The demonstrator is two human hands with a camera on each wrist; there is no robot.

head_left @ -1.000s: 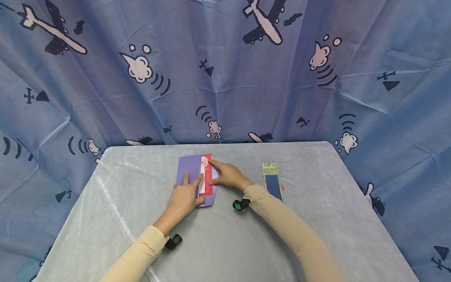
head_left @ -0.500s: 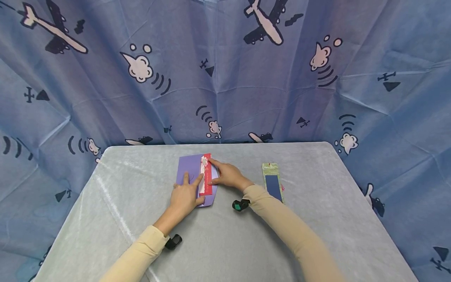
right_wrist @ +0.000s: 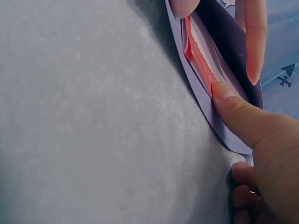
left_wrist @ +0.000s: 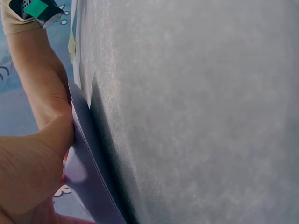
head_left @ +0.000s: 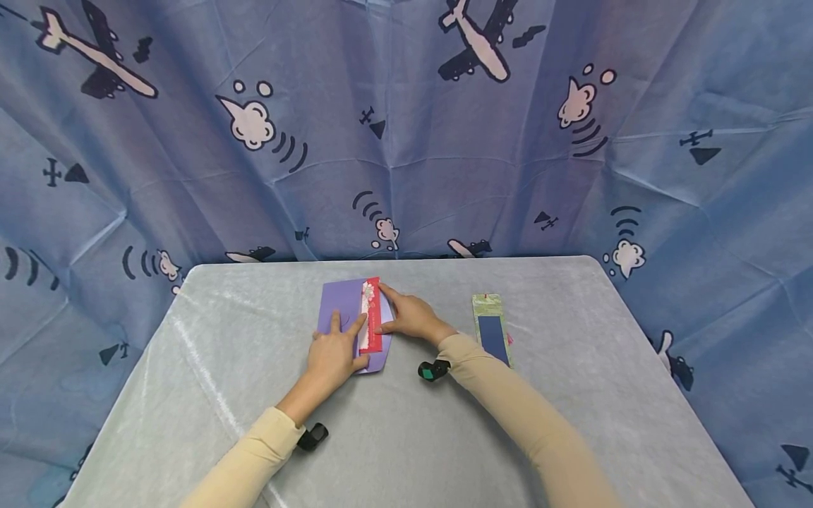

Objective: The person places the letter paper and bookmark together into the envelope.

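A purple paper envelope (head_left: 336,293) lies on the table with a narrow red-and-white card (head_left: 373,339) along its right side. My left hand (head_left: 332,354) rests on the envelope, its fingers straight and spread, the index and thumb reaching to the card's left edge. From the other side my right hand (head_left: 414,316) holds the card's right edge with thumb and index finger. In the right wrist view, the right thumb (right_wrist: 229,100) presses the red edge, which sits between the envelope's purple sides (right_wrist: 233,142). My right index fingertip's contact is hard to make out there.
A green packet with a dark blue panel (head_left: 492,331) lies to the right, partly behind my right sleeve (head_left: 508,402). The grey cloth-covered table (head_left: 394,437) ends at the back against a blue curtain (head_left: 406,141) with airplane prints.
My right index finger has shifted very slightly at the card's upper right edge. The left hand and the purple envelope stay in place.
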